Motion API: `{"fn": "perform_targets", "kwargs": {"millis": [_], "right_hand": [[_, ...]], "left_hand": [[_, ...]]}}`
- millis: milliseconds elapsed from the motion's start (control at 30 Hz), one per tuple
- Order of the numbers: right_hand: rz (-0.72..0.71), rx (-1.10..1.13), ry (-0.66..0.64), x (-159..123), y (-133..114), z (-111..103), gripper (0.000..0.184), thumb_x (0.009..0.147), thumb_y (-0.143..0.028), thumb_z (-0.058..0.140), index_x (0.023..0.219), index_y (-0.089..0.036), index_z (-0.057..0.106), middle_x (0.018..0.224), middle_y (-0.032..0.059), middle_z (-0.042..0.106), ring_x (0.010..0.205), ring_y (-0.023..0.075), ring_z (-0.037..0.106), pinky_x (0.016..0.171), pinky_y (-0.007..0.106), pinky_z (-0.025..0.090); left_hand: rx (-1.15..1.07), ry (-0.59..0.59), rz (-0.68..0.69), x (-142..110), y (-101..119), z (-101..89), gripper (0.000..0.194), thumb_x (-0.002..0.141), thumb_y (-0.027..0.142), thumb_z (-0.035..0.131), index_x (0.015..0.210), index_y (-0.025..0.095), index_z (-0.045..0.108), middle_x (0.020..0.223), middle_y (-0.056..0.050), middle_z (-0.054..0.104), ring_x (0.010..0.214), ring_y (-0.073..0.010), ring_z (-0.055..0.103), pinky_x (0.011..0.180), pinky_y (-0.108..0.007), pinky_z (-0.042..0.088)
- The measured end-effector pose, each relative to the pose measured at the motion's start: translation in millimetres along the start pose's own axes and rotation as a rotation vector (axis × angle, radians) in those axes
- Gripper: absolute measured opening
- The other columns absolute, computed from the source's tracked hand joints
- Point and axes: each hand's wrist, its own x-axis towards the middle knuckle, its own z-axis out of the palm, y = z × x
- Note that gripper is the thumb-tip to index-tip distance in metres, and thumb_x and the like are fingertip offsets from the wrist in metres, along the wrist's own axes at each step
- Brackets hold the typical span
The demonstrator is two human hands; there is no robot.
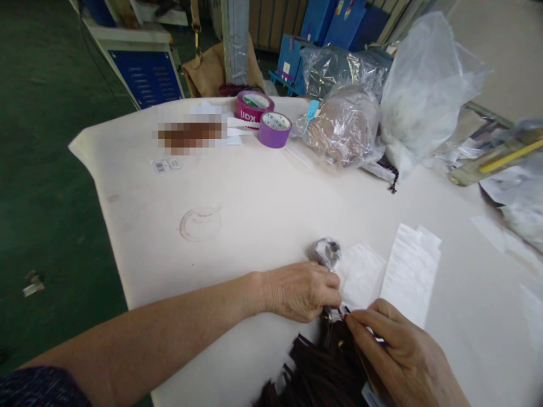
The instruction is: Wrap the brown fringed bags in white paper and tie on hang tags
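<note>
A dark brown fringed item (322, 367), which looks like leather with small metal fittings, lies at the table's near edge, cut off by the bottom of the view. My left hand (303, 291) is closed at its top beside a metal fitting (326, 316); its fingers hide what they grip. My right hand (399, 350) pinches thumb against forefinger at the same spot, by a thin dark tip (347, 310). What the pinch holds is too small to tell. Just beyond my left knuckles sits a small bundle wrapped in whitish film or paper (326, 251).
White paper sheets (411, 271) lie beyond my right hand. Purple tape (275, 131) and magenta tape (250, 107) stand at the white table's (148, 226) far side. Plastic-wrapped goods (343, 124) and a white bag (419, 96) crowd the back right. The table's left edge drops to green floor.
</note>
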Motion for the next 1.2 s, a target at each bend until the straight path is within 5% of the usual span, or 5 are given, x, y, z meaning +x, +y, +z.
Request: {"fn": "perform_targets", "kwargs": {"millis": [167,367,500,833,1200], "right_hand": [[0.017,-0.018,-0.004,2,-1,-2,0.033,0.089,-0.036,0.041,0.065,-0.022,0.059,0.064,-0.0011,0.056,0.052,0.0097,0.057,0.047,0.019,0.043],[0.045,0.148,0.069,-3,-1,-8,0.027,0.088,-0.035,0.044,0.074,-0.022,0.063,0.063,-0.0003,0.054,0.055,0.0105,0.056,0.049,0.018,0.044],[0.071,0.231,0.131,-5,-5,-9,0.025,0.088,-0.034,0.046,0.076,-0.021,0.064,0.062,-0.0001,0.053,0.055,0.011,0.054,0.048,0.018,0.043],[0.171,0.38,0.227,-13,-12,-4,0.022,0.085,-0.038,0.052,0.079,-0.022,0.066,0.063,-0.0004,0.053,0.056,0.011,0.055,0.047,0.017,0.043],[0.19,0.419,0.268,-14,-17,2,0.024,0.083,-0.041,0.055,0.087,-0.023,0.07,0.059,-0.0015,0.05,0.048,0.0093,0.049,0.04,0.018,0.039]], "left_hand": [[-0.064,0.011,0.0,-2,2,-1.9,0.015,0.068,0.005,0.054,0.076,0.017,0.059,0.085,-0.005,0.06,0.08,-0.0171,0.053,0.075,-0.026,0.042],[-0.23,0.094,-0.166,-4,12,-7.3,0.031,0.076,0.024,0.062,0.105,0.016,0.057,0.098,-0.005,0.061,0.087,-0.017,0.057,0.078,-0.027,0.043],[-0.173,0.167,-0.224,0,18,-2.4,0.024,0.085,0.036,0.056,0.098,0.016,0.059,0.098,-0.005,0.061,0.085,-0.0158,0.058,0.075,-0.027,0.043],[-0.156,0.141,-0.215,5,21,4.0,0.005,0.086,0.017,0.051,0.083,0.015,0.054,0.078,-0.003,0.062,0.075,-0.0142,0.057,0.068,-0.025,0.042],[-0.235,0.17,-0.232,0,16,1.0,0.017,0.078,0.021,0.065,0.064,0.017,0.056,0.063,0.003,0.059,0.065,-0.0103,0.056,0.063,-0.02,0.041]]}}
